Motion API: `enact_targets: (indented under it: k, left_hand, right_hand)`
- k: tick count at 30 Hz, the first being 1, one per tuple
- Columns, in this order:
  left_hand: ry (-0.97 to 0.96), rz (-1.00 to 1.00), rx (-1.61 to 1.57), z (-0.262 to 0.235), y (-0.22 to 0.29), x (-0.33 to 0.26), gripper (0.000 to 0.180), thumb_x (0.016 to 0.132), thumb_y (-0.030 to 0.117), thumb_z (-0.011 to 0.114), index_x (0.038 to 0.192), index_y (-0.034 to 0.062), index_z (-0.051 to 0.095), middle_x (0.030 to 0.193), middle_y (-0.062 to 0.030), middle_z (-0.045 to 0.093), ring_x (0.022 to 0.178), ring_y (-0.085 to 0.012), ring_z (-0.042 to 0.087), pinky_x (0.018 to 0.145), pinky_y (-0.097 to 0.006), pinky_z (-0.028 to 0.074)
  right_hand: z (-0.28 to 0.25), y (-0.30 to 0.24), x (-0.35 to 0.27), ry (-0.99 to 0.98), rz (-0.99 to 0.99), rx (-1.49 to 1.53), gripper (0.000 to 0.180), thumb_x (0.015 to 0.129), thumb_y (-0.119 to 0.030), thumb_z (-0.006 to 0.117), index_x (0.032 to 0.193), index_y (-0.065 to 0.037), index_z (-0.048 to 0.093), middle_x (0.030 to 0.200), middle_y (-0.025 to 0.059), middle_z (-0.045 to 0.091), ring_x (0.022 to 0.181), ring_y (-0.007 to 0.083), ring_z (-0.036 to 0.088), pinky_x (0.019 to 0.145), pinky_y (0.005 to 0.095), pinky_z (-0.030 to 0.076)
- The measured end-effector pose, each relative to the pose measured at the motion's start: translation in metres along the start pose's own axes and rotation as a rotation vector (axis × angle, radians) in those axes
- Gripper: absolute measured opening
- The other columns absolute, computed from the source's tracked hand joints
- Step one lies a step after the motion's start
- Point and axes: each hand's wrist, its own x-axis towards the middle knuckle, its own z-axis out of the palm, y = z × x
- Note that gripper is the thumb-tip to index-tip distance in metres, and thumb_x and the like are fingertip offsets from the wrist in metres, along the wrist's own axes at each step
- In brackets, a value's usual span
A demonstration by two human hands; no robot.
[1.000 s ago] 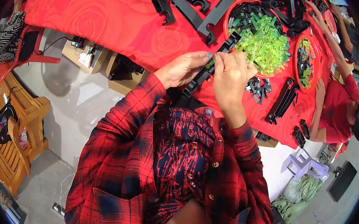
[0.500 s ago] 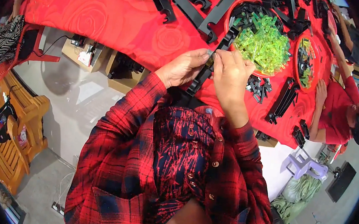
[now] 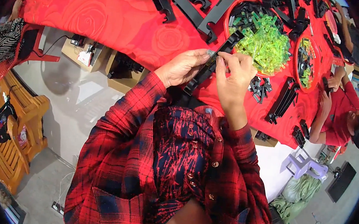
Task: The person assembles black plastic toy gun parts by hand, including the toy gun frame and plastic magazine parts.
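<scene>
- Looking down from the head view, the person's left hand (image 3: 183, 67) curls around a long black plastic bar (image 3: 207, 67), with the thumb and fingertips pressed against its upper part.
- The right hand (image 3: 234, 72) stands just beside it, fingers bunched and pinching a small part at the bar's top edge; what that part is, I cannot tell.
- The black bar runs slantwise between both hands, its lower end near the person's chest and its upper end reaching to the rim of a round red plastic tray (image 3: 230, 14).
- That tray holds a heap of small clear green plastic pieces (image 3: 267, 40), with dark pieces behind them.
- A second, smaller red tray (image 3: 296, 69) sits to the right, holding mixed green and black bits.
- Everything lies on a table under a red cloth with a swirl pattern (image 3: 98, 15).
- More long black plastic bars (image 3: 188, 6) lie scattered along the far side of the cloth.
- Short black plastic clips (image 3: 258, 85) rest just right of the right hand.
- Another person in a red shirt (image 3: 339, 119) sits at the right end of the table.
- A wooden bench (image 3: 8, 139) stands on the grey floor at the left.
- Open cardboard boxes (image 3: 86, 52) sit under the table's edge.
</scene>
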Motion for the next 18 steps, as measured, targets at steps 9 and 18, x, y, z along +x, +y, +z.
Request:
enact_targets:
  k: [9, 18]
  left_hand:
    - [-0.004, 0.026, 0.052, 0.0006, -0.0022, -0.0001, 0.034, 0.103, 0.019, 0.052, 0.132, 0.0011, 0.053, 0.123, -0.003, 0.062, 0.112, -0.0123, 0.059, 0.1, -0.028, 0.046]
    - [0.004, 0.027, 0.093, 0.0035, -0.0004, -0.0007, 0.035, 0.103, 0.019, 0.052, 0.133, 0.0007, 0.053, 0.124, -0.0038, 0.062, 0.114, -0.0143, 0.059, 0.102, -0.03, 0.045]
  right_hand:
    - [-0.0035, -0.0052, 0.0026, -0.067, -0.096, -0.154, 0.014, 0.08, -0.016, 0.074, 0.094, -0.013, 0.07, 0.09, 0.0038, 0.058, 0.092, 0.0209, 0.056, 0.085, 0.0411, 0.033]
    - [-0.0026, 0.0015, 0.0061, -0.012, -0.138, -0.167, 0.011, 0.081, -0.014, 0.072, 0.091, -0.011, 0.067, 0.089, 0.003, 0.058, 0.09, 0.0224, 0.056, 0.083, 0.0417, 0.033]
